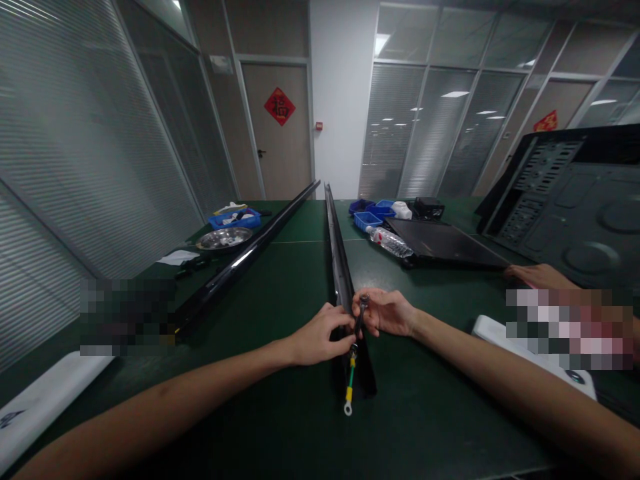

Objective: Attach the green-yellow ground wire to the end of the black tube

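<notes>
A long black metal rail (339,267) lies lengthwise on the green table, its near end in front of me. A small metal wrench (359,321) stands along it, its ring head up and its lower end at a fastener on the rail. My left hand (320,337) pinches around the wrench's lower part from the left. From the right, my right hand (390,312) closes its fingers about the upper end. A green-yellow wire (351,377) with a ring terminal runs from the fastener toward me. The fingertips partly hide the contact.
Left lies a second black rail (250,253), beyond it a metal dish (225,238) and a blue tray (235,219). At right are blue bins (367,221), a plastic bottle (390,241), a dark panel (445,243) and a large black casing (575,207). Other people's hands (537,273) are nearby.
</notes>
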The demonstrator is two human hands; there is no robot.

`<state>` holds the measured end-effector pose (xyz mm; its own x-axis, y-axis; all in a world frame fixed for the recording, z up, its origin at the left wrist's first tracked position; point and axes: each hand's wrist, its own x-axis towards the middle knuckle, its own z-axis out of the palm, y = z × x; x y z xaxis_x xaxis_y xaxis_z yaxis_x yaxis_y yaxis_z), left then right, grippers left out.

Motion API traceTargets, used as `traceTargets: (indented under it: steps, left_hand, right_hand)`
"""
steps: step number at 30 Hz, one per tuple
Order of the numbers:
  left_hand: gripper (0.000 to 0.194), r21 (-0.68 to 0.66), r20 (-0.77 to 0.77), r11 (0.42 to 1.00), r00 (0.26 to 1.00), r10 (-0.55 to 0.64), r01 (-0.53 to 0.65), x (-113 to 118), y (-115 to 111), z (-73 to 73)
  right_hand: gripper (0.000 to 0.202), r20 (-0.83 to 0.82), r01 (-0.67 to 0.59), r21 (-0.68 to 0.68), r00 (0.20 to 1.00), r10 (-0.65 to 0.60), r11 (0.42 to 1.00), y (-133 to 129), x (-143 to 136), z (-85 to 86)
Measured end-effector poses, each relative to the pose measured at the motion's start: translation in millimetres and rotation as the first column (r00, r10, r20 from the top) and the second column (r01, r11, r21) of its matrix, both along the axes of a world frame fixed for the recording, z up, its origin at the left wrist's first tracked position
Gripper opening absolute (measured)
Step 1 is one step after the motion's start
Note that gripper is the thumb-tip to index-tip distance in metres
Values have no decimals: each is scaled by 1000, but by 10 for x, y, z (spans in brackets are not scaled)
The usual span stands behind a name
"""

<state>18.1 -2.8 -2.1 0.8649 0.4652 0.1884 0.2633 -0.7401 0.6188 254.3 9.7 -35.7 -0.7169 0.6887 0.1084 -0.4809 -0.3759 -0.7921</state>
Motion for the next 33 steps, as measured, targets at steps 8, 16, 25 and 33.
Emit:
traceTargets:
  steps: [8, 16, 25, 33]
  left_hand:
    - [11, 16, 5, 999, 999, 35, -35, 10, -40, 17]
    - [13, 12, -9, 1000, 1000, 10, -10, 8, -13, 10]
    - [13, 0, 5, 1000, 1000, 3, -3, 9, -30, 27]
    - [19, 0, 18, 1000, 999, -30, 30, 5, 5, 6]
  right_hand:
    - [34, -1, 13, -3, 1000, -13, 1000, -5, -4, -19]
    - [35, 1, 12, 32, 1000, -12, 999, -5, -10, -41]
    - [37, -1, 24, 46, 1000, -24, 999, -2, -16, -49]
    - [30, 13, 55, 83, 998, -56, 995, -24, -54, -46]
